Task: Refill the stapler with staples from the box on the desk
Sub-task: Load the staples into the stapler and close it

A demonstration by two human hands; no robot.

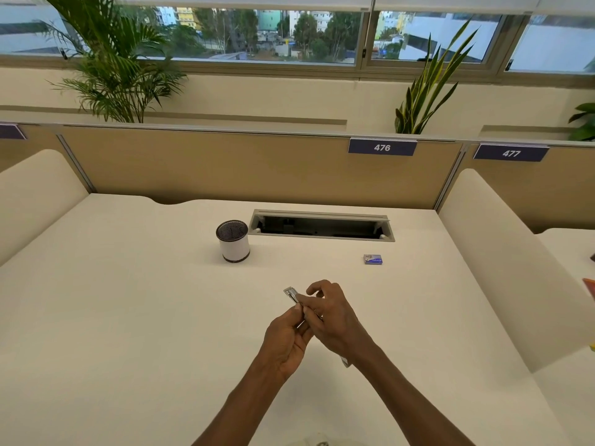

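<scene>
A small metal stapler (293,296) is held above the middle of the desk by both hands. My left hand (286,342) grips its lower end from below. My right hand (331,317) closes over its body from the right, leaving only the silver front tip in view. Whether the stapler is opened I cannot tell. The small blue staple box (373,259) lies flat on the white desk (128,317), well beyond and to the right of my hands, untouched.
A mesh pen holder (233,241) stands at the back centre-left. Behind it is an open cable tray slot (322,225). Curved white side dividers (502,262) flank the desk, and a tan partition with number signs closes the far side.
</scene>
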